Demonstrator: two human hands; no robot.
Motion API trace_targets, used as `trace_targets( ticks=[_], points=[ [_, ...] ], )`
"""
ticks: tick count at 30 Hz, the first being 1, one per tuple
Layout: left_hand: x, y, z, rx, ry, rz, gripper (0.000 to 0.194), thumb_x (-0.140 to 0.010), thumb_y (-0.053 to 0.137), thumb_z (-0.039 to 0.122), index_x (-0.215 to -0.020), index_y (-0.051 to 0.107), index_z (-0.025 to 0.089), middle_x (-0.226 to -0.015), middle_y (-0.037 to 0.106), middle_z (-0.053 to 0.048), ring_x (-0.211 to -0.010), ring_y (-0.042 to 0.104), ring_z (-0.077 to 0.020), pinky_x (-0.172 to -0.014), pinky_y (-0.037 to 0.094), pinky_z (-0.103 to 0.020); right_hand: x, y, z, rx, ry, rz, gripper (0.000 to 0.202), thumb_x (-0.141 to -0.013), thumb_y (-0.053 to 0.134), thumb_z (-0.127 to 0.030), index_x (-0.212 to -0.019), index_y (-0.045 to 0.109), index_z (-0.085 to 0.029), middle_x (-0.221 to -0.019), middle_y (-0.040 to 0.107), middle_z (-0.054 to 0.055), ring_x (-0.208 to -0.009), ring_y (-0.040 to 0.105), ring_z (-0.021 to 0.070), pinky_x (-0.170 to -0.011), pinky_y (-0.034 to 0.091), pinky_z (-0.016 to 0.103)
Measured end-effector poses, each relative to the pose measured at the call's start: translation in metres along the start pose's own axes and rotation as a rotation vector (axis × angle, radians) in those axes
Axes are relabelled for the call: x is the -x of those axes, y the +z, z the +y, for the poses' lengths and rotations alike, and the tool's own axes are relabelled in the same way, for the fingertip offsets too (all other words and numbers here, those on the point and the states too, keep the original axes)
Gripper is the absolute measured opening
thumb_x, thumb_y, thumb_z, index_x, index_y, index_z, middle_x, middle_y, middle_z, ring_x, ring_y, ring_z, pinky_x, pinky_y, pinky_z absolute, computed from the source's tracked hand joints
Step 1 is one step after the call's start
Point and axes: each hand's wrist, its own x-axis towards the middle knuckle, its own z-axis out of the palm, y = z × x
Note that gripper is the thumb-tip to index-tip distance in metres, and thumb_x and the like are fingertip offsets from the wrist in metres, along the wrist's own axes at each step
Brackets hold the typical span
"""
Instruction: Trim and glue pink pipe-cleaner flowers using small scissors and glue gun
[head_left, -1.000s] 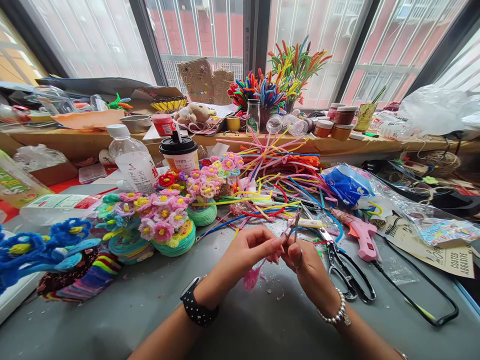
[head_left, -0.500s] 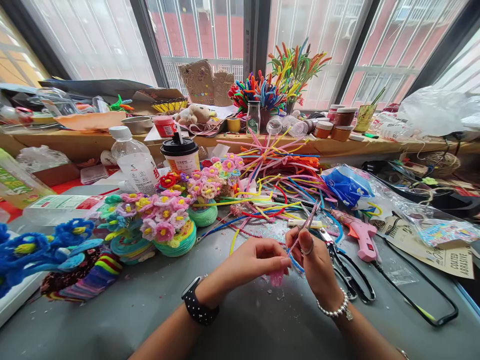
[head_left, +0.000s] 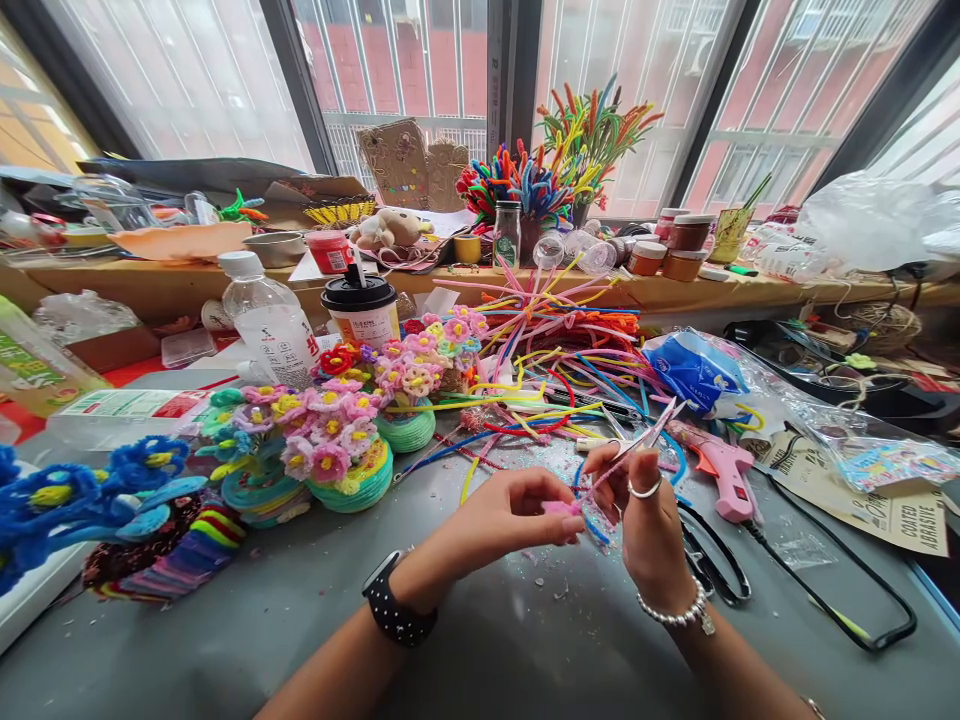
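Between the thumb and fingers of my left hand [head_left: 517, 515] is a bent piece of fuzzy pink pipe cleaner [head_left: 562, 508]. A thin strand of it runs across toward my right hand [head_left: 651, 525]. My right hand is closed around small scissors [head_left: 660, 426], their silver blades pointing up and to the right; the handles are mostly hidden by the fingers. Just behind it on the table lie larger black-handled scissors [head_left: 716, 545], partly covered. A blue pipe cleaner [head_left: 596, 530] shows between my hands.
Pipe-cleaner flower pots [head_left: 349, 480] stand at left, beside a clear bottle [head_left: 266, 320] and a lidded cup [head_left: 363, 318]. Loose pipe cleaners [head_left: 555, 325] are heaped behind my hands. A pink glue gun [head_left: 726, 470] with its black cord [head_left: 825, 580] lies at right, near a blue packet [head_left: 694, 370].
My right hand has moved a little right, and the scissors have tilted to the right with their blades spread. The pink piece in my left hand has risen slightly.
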Motion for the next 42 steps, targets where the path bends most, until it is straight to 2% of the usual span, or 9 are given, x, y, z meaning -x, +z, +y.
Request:
trace_targets(
  ticks=[4,7,12,15,20,24,28,33,42],
  points=[
    [-0.001,-0.001,0.002,0.017,0.027,0.109,0.022,-0.062,0.066,0.03,-0.074,0.059,0.013,-0.07,0.062,-0.003,-0.064,0.056,-0.011,-0.063,0.042,-0.024,-0.003,-0.001,-0.002,-0.101,-0.03,-0.015,0.065,-0.07,0.02,-0.074,-0.075,0.05,-0.018,-0.05,0.035,-0.004,-0.043,0.031,0.0094,-0.041,0.025,0.023],
    [0.0,0.001,0.005,0.064,0.075,0.191,0.021,-0.063,0.066,0.03,-0.074,0.059,0.013,-0.067,0.061,-0.002,-0.065,0.057,-0.012,-0.068,0.044,-0.027,-0.004,0.0,-0.004,-0.084,-0.038,-0.023,0.064,-0.07,0.02,-0.074,-0.078,0.051,-0.018,-0.052,0.037,-0.004,-0.044,0.033,0.0098,-0.042,0.027,0.023],
    [0.002,0.001,0.008,0.141,0.199,0.304,0.025,-0.063,0.066,0.025,-0.083,0.056,0.014,-0.071,0.062,-0.002,-0.068,0.059,-0.0127,-0.069,0.045,-0.027,0.0,0.003,-0.007,0.137,-0.055,-0.243,0.065,-0.072,0.019,-0.072,-0.065,0.052,-0.016,-0.05,0.033,-0.004,-0.045,0.031,0.0094,-0.042,0.025,0.022],
    [0.002,0.0,0.008,0.152,0.281,0.391,0.024,-0.063,0.067,0.023,-0.082,0.055,0.015,-0.074,0.06,0.0,-0.071,0.057,-0.0116,-0.066,0.045,-0.023,0.002,0.005,-0.008,0.265,-0.092,-0.323,0.064,-0.075,0.017,-0.069,-0.064,0.052,-0.016,-0.05,0.034,-0.003,-0.046,0.032,0.01,-0.046,0.028,0.023],
    [0.003,-0.001,0.007,0.144,0.305,0.417,0.018,-0.065,0.066,0.024,-0.077,0.055,0.015,-0.071,0.059,0.0,-0.069,0.056,-0.0106,-0.065,0.045,-0.021,0.004,0.008,-0.009,0.39,-0.168,-0.427,0.061,-0.077,0.017,-0.067,-0.062,0.049,-0.017,-0.053,0.042,-0.001,-0.05,0.038,0.0111,-0.048,0.03,0.023],
    [0.003,0.0,0.008,0.227,0.3,0.42,0.018,-0.066,0.064,0.027,-0.077,0.056,0.015,-0.069,0.06,0.0,-0.068,0.059,-0.0125,-0.065,0.047,-0.024,0.004,0.01,-0.008,0.543,-0.23,-0.476,0.059,-0.077,0.019,-0.066,-0.06,0.047,-0.017,-0.055,0.047,0.0,-0.052,0.041,0.0118,-0.051,0.031,0.024],
    [0.003,-0.001,0.007,0.312,0.314,0.433,0.018,-0.066,0.064,0.027,-0.079,0.057,0.015,-0.072,0.062,0.0,-0.069,0.061,-0.0135,-0.067,0.048,-0.025,0.005,0.01,-0.007,0.66,-0.261,-0.472,0.057,-0.078,0.022,-0.065,-0.059,0.046,-0.017,-0.053,0.045,-0.001,-0.049,0.04,0.0111,-0.048,0.029,0.023],
    [0.002,-0.003,0.006,0.308,0.354,0.48,0.015,-0.067,0.064,0.022,-0.078,0.058,0.014,-0.07,0.061,0.001,-0.066,0.057,-0.0092,-0.064,0.048,-0.021,0.006,0.01,-0.006,0.801,-0.372,-0.412,0.05,-0.077,0.034,-0.062,-0.062,0.051,-0.017,-0.052,0.045,-0.002,-0.047,0.038,0.0102,-0.047,0.027,0.022],
    [0.002,-0.002,0.006,0.266,0.335,0.485,0.013,-0.064,0.066,0.024,-0.074,0.063,0.015,-0.069,0.063,0.001,-0.064,0.056,-0.0091,-0.065,0.046,-0.021,0.005,0.009,-0.004,0.866,-0.402,-0.355,0.046,-0.08,0.037,-0.056,-0.058,0.051,-0.018,-0.051,0.048,-0.001,-0.046,0.041,0.0102,-0.047,0.029,0.022]
  ],
)
